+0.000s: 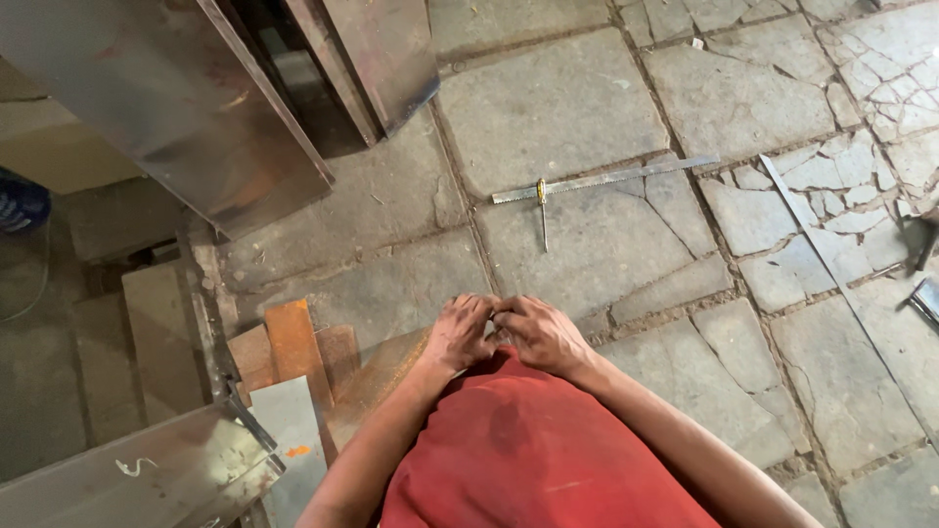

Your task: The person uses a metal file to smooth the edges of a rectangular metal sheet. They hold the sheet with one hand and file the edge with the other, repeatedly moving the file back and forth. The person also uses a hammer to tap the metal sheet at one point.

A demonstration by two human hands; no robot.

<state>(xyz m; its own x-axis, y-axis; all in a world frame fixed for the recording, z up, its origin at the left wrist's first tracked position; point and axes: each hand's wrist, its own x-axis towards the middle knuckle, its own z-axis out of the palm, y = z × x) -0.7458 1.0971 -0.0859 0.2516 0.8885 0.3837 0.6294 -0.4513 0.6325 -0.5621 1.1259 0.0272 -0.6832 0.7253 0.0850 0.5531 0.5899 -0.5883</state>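
Both hands meet at the waist, the steel ruler lying out ahead on the stone floor

The left hand (460, 332) and right hand (541, 334) are drawn together, fingers curled and touching just above the red garment (528, 450); whether either grip pinches something small I cannot tell, as the fingertips hide it. The nearest loose things lie straight ahead and slightly toward the right hand's side, well apart from both: a long steel ruler (606, 179) with its long axis running left to right, tilted a little, and a yellow-handled screwdriver (543, 210) lying across it and pointing back toward the person. Rusty plates (293, 342) sit just beside the left forearm
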